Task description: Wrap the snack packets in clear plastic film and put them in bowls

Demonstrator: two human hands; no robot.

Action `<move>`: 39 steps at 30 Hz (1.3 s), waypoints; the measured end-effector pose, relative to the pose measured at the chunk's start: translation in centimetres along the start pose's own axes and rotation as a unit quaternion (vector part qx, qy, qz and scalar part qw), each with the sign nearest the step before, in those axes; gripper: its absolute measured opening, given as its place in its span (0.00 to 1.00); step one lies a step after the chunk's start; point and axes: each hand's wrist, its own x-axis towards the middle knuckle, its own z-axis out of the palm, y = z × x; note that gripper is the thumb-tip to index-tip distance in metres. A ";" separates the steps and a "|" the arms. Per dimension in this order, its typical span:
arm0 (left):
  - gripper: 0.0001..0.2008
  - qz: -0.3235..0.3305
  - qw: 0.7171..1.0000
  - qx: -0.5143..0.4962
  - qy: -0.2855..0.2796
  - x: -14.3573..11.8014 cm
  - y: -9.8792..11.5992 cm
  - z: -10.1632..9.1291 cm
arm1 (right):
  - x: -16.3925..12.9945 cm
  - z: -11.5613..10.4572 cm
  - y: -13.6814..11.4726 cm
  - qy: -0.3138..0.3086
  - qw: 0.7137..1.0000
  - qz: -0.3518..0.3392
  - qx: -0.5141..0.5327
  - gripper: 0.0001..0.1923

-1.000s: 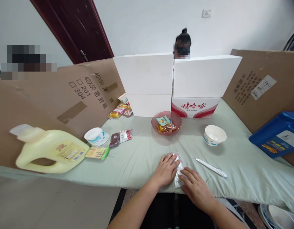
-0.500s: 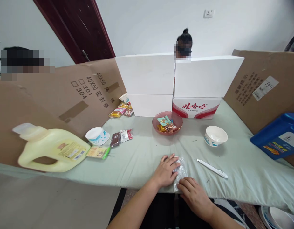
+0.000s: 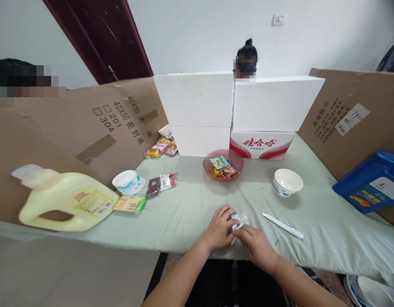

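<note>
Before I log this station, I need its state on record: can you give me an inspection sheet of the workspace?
Surface: table under pale green cloth, wrinkled.
Job's things: clear plastic wrapper, crumpled between both hands.
Clutter: pink bowl of snacks, two paper cups, white pen, yellow jug lying down, blue jug, snack packets.
Grippers: left hand and right hand pinch the wrapper.
Cables: nothing seen.
Surroundings: cardboard screens, white boxes, a person behind them.
</note>
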 end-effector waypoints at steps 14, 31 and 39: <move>0.08 -0.025 0.994 -0.030 0.103 0.0 -0.8 1.0 | 4.0 2.8 2.2 -0.014 0.958 0.231 -0.170 0.09; 0.07 -0.050 0.992 -0.003 0.116 0.0 -0.9 1.8 | 4.3 1.7 2.5 0.012 0.959 0.216 -0.183 0.07; 0.07 -0.047 0.990 -0.014 0.133 0.1 -0.5 1.5 | 4.5 2.2 3.3 0.036 0.947 0.219 -0.233 0.07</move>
